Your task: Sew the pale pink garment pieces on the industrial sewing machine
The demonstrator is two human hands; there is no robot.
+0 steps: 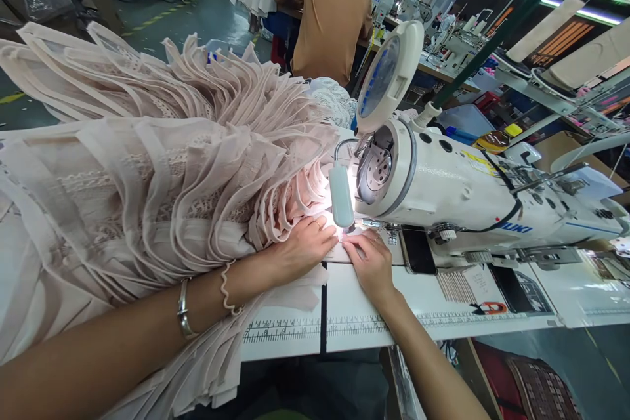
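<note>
A large heap of pale pink fabric pieces [162, 184], sheer with lace bands, lies across the left of the table and runs up to the white sewing machine [443, 170]. My left hand [308, 243] presses on the fabric near the needle area, its fingers bent over the cloth. Close by on the right, my right hand [369, 259] pinches the fabric's edge between thumb and fingers. A small lamp [341, 195] lights this spot and partly hides the needle and presser foot.
A dark phone [418, 251] lies beside the machine bed. Orange-handled thread snips [489, 308] rest farther right, near a ruler strip [354, 325] along the front edge. A round magnifier [388, 79] stands above the machine head. Beyond sits a person in a brown shirt [329, 13].
</note>
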